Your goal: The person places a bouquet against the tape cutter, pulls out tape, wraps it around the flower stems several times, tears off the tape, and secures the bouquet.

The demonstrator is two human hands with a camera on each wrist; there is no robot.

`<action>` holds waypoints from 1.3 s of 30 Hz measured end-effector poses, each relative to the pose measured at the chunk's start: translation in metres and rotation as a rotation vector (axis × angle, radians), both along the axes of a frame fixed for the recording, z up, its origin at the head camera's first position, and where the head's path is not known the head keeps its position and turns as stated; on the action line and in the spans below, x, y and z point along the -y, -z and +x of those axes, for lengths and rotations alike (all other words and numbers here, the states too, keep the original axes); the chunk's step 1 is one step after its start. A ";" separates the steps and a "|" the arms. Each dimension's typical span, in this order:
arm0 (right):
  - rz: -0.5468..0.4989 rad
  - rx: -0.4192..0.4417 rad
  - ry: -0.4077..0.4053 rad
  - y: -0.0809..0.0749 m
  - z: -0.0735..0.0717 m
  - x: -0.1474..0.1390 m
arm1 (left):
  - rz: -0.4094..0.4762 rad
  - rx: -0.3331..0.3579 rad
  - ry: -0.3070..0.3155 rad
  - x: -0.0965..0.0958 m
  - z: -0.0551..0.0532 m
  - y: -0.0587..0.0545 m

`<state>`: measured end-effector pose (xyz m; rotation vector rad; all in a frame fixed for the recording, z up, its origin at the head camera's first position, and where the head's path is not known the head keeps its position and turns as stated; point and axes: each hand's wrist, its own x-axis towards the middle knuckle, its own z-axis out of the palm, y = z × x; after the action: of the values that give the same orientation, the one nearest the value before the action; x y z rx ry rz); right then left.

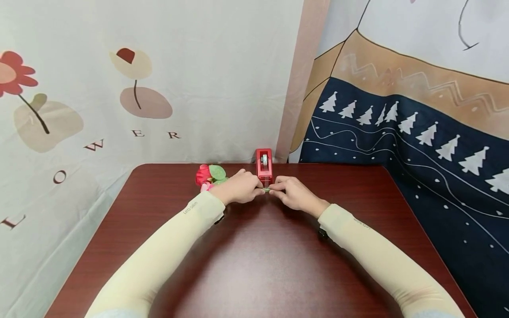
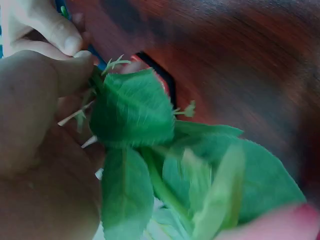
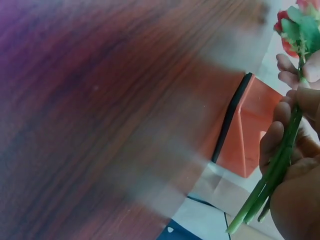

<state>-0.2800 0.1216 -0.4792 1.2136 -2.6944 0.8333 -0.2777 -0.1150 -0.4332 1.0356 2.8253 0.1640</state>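
A small bunch of artificial flowers lies across both hands, its red rose [image 1: 203,174] and pink bloom [image 1: 207,187] out to the left. My left hand [image 1: 241,187] grips the stems just below the green leaves [image 2: 132,107]. My right hand [image 1: 294,194] holds the lower green stems [image 3: 280,170], whose cut ends stick out past the palm. Both thumbs are close together along the stems. Right behind the fingertips stands a red tape dispenser [image 1: 264,165], with a pale strip showing between its front and the stems.
The dark red-brown table [image 1: 262,265] extends toward me and to both sides. Behind its back edge hangs a pale curtain [image 1: 222,88] with flower prints; a navy cloth [image 1: 358,141] with white trees hangs at the right.
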 end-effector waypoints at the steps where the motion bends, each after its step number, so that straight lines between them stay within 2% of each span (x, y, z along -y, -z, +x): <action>1: 0.000 0.001 0.006 0.000 0.000 0.001 | 0.004 0.005 0.000 0.001 -0.001 0.001; 4: 0.002 0.014 0.025 0.001 0.001 0.002 | 0.012 -0.004 0.009 0.002 -0.002 0.004; 8: -0.003 0.055 0.050 0.001 0.000 0.003 | 0.014 -0.056 0.020 0.002 -0.002 0.005; 16: -0.016 0.149 0.102 0.001 -0.007 0.003 | -0.031 -0.173 0.052 0.002 -0.001 0.006; 25: 0.007 0.292 0.127 -0.012 -0.016 0.002 | -0.062 -0.337 0.094 0.003 0.002 0.011; 29: 0.038 0.354 0.105 -0.015 -0.021 0.001 | -0.055 -0.420 0.111 0.002 0.003 0.014; 35: 0.106 0.465 0.008 -0.018 -0.028 0.001 | -0.041 -0.540 0.120 0.002 0.007 0.016; 39: 0.135 0.487 -0.030 -0.019 -0.030 0.001 | -0.050 -0.574 0.106 0.001 0.009 0.017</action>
<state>-0.3099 0.1207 -0.4600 1.2093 -3.1645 1.0912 -0.2691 -0.1161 -0.4499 1.4056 3.2258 -0.2574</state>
